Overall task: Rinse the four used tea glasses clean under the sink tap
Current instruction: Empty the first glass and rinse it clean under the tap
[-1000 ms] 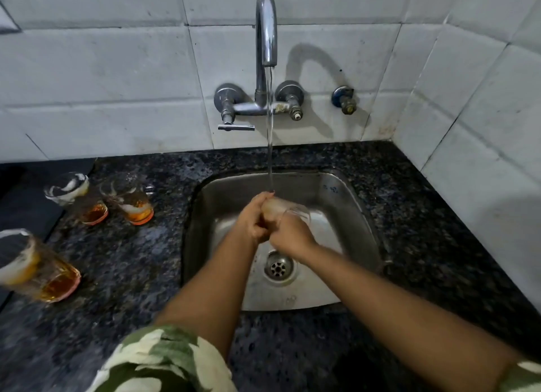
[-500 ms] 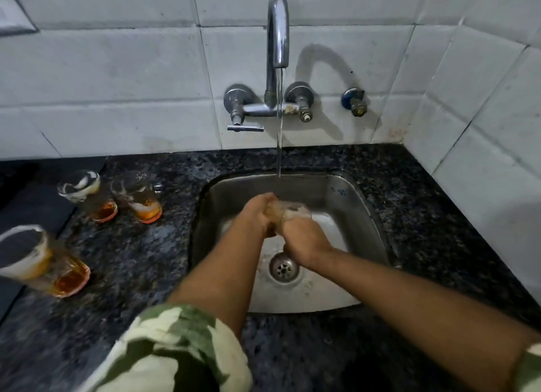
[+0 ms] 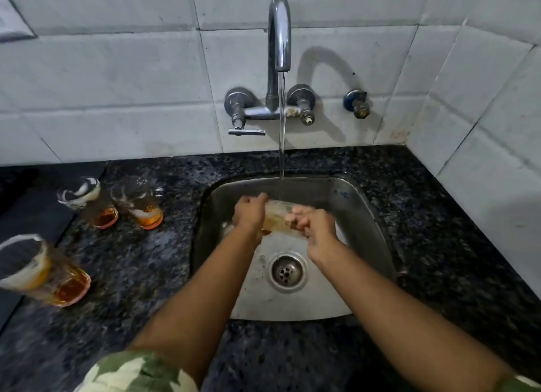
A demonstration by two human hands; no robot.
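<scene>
- We grip glass [image 3: 276, 219] w/ both hands: left [image 3: 248, 214] curled round one end, right [image 3: 314, 230] the other.
- Glass sideways over sink [image 3: 369, 216], under tap [image 3: 279, 31] stream.
- 3 glasses [image 3: 137, 204] on counter [image 3: 146, 260], left.

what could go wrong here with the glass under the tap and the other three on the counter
The wet glass, held over the steel sink by the left hand and right hand, might slip and crack. The nearest tea glass, close to the left arm, could get knocked, spilling its tea on the counter.
</scene>
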